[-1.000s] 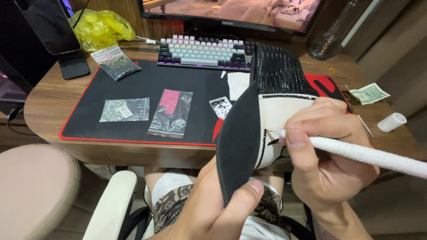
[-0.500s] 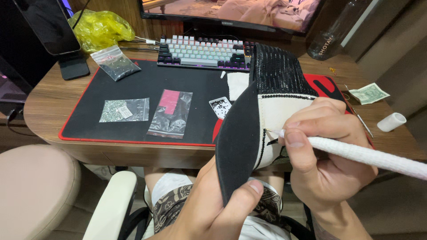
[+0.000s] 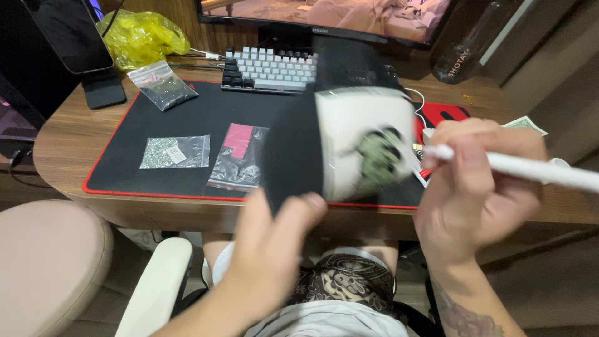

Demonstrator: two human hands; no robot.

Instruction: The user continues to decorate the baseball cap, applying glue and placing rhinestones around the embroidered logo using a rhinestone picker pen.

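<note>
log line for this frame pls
left hand: holds black-and-white cap by brim | right hand: grips white pen tool, tip near cap front | behind: black desk mat, keyboard

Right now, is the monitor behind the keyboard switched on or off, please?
On: the monitor shows a lit, coloured picture along its lower edge, above the keyboard. Only that bottom strip is in view.

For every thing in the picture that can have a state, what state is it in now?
cap: held up over the desk edge, white front panel showing, blurred.
left hand: gripping the cap's black brim.
right hand: closed around the white pen.
white pen: tip beside the cap; contact unclear.
monitor: on.
three small plastic bags: lying flat, closure unclear.
bottle: upright.
</note>
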